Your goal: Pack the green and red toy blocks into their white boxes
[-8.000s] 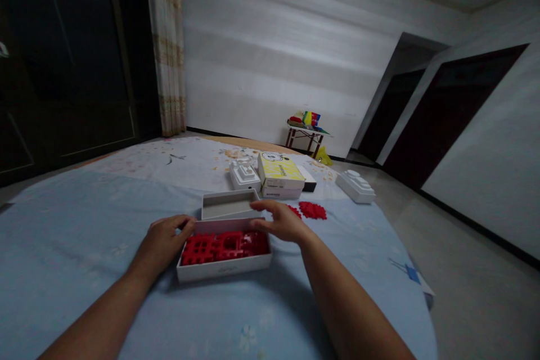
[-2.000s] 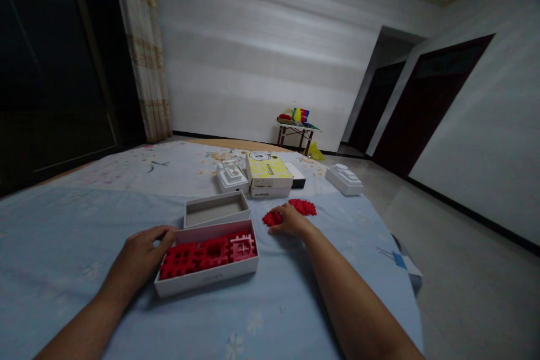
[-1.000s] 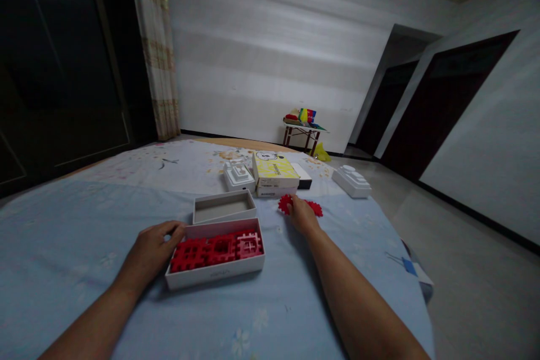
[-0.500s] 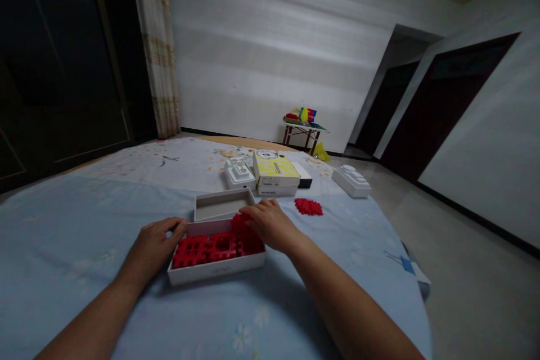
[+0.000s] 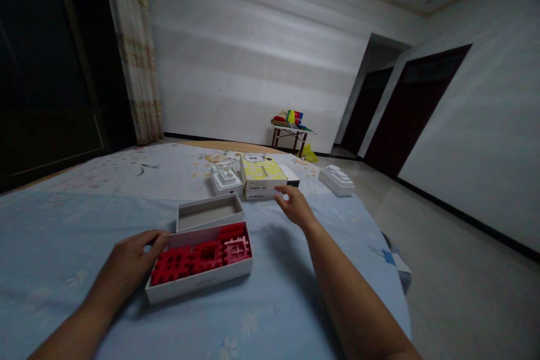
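Observation:
In front of me a shallow white box holds several red plastic interlocking pieces with notched edges and cut-out windows. My left hand grips the box's left end, thumb and fingers at the rim. To the right of the box, my right hand reaches over the table with its fingers apart and nothing visibly held. A bit of red shows between its fingers; the rest of that loose piece is hidden by the hand. Just behind the box lies a matching white lid or tray, its hollow side up.
Farther back stand a yellow-and-white carton, a white moulded block and a black-and-white box. Another white block sits near the right table edge. A blue clip hangs on that edge. The tablecloth is light blue.
My right hand has left the red pieces in the box and moved right, over the loose red piece. The pieces at the box's right end now lie differently. The view has shifted slightly.

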Demonstrator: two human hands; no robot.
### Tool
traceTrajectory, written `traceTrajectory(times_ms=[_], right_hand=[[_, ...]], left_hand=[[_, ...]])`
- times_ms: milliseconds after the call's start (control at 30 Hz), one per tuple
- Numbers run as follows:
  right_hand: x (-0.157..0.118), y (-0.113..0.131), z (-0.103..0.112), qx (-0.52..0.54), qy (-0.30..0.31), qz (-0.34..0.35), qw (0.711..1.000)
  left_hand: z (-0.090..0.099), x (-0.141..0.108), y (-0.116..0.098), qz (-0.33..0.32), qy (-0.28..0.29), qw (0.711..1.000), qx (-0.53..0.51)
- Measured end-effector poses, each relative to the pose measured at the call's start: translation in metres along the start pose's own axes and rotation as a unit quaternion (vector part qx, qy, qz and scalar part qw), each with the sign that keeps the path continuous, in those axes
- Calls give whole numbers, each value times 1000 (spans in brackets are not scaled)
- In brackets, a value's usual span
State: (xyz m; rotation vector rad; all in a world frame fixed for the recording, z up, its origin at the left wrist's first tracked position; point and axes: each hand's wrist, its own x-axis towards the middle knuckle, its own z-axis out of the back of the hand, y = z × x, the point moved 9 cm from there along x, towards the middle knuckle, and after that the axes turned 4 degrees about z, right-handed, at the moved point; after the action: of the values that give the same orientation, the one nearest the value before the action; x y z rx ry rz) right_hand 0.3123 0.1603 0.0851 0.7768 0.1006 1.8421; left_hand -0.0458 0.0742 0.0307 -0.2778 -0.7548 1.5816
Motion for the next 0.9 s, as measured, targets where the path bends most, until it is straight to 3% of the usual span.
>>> traceTrajectory(times_ms=[67,167,300,433,600,733,900], right_hand=[[-3,-44,-1,-47,14,-92,995],[-14,-89,-4,-73,32,-159,984],[-26,-114,-21,-80,76,-188,976],[-23,-98,-41,-64,111,-139,982],[-21,-51,-58,-13,171,-20,985],[-28,-18,-63,41,226,67,971],[-30,-6,-65,60,245,98,963]], left_hand=[[0,0,0,0,-4,1000,-1],[-1,2,2,-1,-7,1000,-7],[-2,4,4,4,-8,1000,-12],[-1,2,2,2,-5,1000,-3],[1,1,1,2,-9,1000,-6],[0,2,2,5,-3,1000,-14],[-1,2,3,1,0,1000,-7]])
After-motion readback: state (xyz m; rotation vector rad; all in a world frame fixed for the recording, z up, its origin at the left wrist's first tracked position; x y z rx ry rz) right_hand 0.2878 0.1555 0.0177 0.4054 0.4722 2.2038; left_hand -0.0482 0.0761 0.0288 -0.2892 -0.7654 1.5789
